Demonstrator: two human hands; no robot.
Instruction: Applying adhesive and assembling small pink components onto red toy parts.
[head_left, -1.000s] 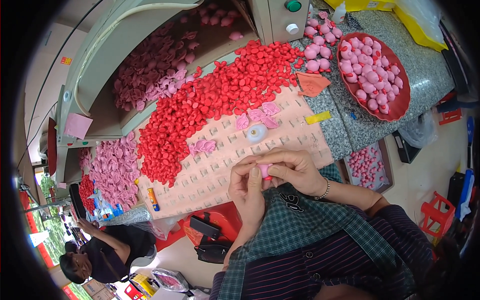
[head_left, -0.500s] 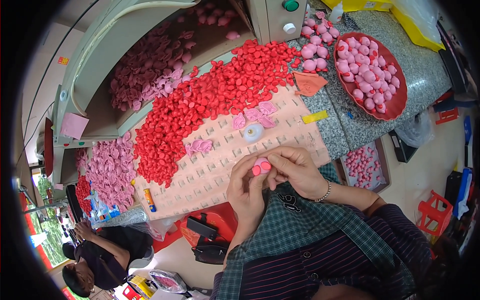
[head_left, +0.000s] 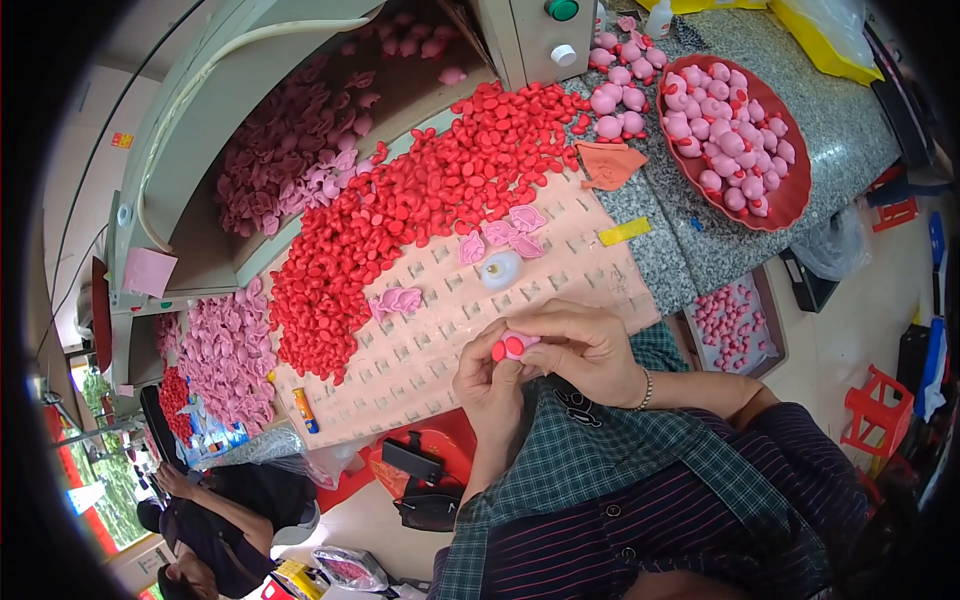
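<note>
Between both hands, over the near edge of the mat, is a small pink rubbery figure (head_left: 516, 345) with two red oval pieces on it. My left hand (head_left: 490, 378) grips it from the left, fingers curled around it. From the right, my right hand (head_left: 588, 350) closes on the same figure with thumb and fingers, hiding part of it. Just beyond the hands stands a round white pot (head_left: 500, 270) with a small yellowish tip. Several floppy pink pieces (head_left: 500, 233) lie behind the pot, and another pink piece (head_left: 396, 302) rests to its left.
A long heap of red pieces (head_left: 420, 190) covers the far side of the peach mat (head_left: 400, 370). Pink pieces (head_left: 230, 350) pile up at left. A red bowl (head_left: 800, 200) of pink figures stands at right. A glue tube (head_left: 305, 410) lies near the mat's edge. Another person (head_left: 230, 510) sits lower left.
The pink figure has been turned in my fingers, its red pieces now facing further left. My right fingers have shifted over its top. The view has moved slightly.
</note>
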